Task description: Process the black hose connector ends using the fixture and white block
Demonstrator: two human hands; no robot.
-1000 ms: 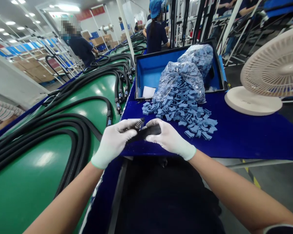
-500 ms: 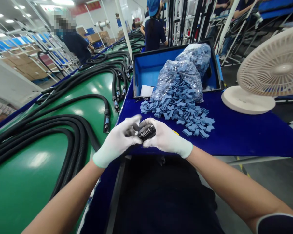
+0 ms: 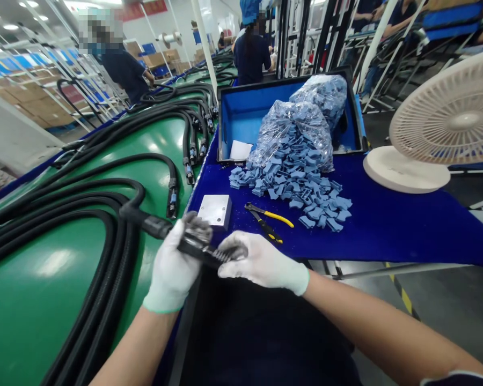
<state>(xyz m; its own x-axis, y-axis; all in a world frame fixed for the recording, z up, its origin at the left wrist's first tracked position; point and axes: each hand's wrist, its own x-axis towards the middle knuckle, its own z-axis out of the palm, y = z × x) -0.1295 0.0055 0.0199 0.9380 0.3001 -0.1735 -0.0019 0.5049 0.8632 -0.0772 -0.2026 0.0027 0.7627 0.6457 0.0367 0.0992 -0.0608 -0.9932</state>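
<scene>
In the head view my left hand [image 3: 169,281], in a white glove, is closed around the end of a black hose [image 3: 155,225] lifted off the green surface. My gloved right hand [image 3: 261,262] pinches a black part with a coiled spring [image 3: 222,255] at the hose's tip. Fingers cover much of the joint, so I cannot tell whether the two are connected. Just beyond my hands lie a silver metal block [image 3: 215,210] and pliers [image 3: 268,217] with yellow-and-black handles. Small blue plastic clips [image 3: 293,179] are heaped farther back.
Several black hoses [image 3: 116,257] curve over the green surface [image 3: 44,311] on the left. Behind the clips a blue bin [image 3: 241,115] holds plastic bags [image 3: 322,99]. A beige fan [image 3: 406,169] stands on the right. Two people work farther back.
My left hand has moved left and down and now grips a hose end. My right hand has lowered with the spring part, bringing it to the hose. The block and pliers have come into full view.
</scene>
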